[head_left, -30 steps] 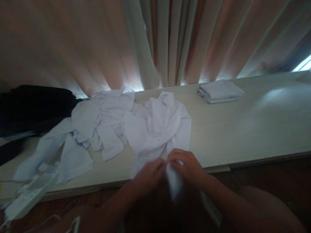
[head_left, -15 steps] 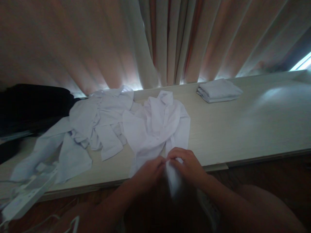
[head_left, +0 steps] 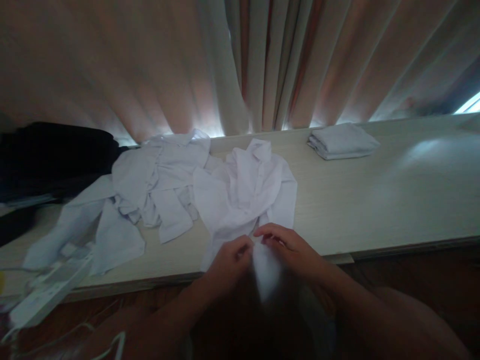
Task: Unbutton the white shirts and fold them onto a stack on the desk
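A crumpled white shirt lies across the pale bench, its collar toward the curtain and its lower part toward me. At the bench's front edge my left hand has its thumb and fingers closed at the white cloth. Close beside it, my right hand grips the cloth with bent fingers. Below the hands a blurred white flap hangs over the edge; I cannot tell which part of the shirt it is. The fingertips are partly hidden.
More white shirts lie heaped on the left, beside a dark pile of cloth. A folded white stack rests at the back right of the bench. A power strip with cables is at the front left. Curtains hang behind.
My hands have drawn slightly apart at the cloth, and the right fingers have lifted a little. The view has shifted slightly, while the shirts and folded stack stay put.
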The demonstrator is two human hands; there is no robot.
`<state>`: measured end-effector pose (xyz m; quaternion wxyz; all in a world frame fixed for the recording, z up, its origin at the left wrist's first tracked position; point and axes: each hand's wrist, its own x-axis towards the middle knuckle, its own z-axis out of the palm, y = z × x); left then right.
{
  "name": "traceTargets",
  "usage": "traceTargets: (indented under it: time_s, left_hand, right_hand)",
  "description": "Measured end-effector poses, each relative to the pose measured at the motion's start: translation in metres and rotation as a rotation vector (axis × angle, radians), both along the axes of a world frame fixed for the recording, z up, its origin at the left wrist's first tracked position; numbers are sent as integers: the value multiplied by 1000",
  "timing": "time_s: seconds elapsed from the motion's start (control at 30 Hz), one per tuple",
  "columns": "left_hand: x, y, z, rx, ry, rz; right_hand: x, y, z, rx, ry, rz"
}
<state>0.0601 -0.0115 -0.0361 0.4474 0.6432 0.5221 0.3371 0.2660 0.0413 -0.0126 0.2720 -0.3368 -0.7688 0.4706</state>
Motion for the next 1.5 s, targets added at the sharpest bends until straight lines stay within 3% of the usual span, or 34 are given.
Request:
traceTargets:
  time_s: [0.13,0.37,0.57,0.73,0.87,1.27,1.37,1.43,1.5]
  left_hand:
    - [-1,-3,-1,83,72,-1]
    - [-6,-6,-6,151,131,51]
    - [-2,0,-6,213,-88,-108]
    - [-4,13,-8,230,-122,-201]
    - [-7,21,-5,173,-54,-180]
    - [-5,27,4,302,231,-153]
    - [-23,38,1,347,314,-45]
    - [-50,53,0,400,370,148]
    - [-85,70,0,431,410,406]
  right_hand:
    - [3,4,0,62,-159,83]
    - [5,-3,-2,161,-73,24]
    - [5,-11,4,-71,99,72]
    - [11,-6,11,-128,143,103]
    - [17,-4,8,-126,168,133]
    - [36,3,12,20,83,136]
    - [48,20,3,34,20,-11]
    - [62,37,-4,8,-2,-272]
    - [79,54,-6,-64,92,-624]
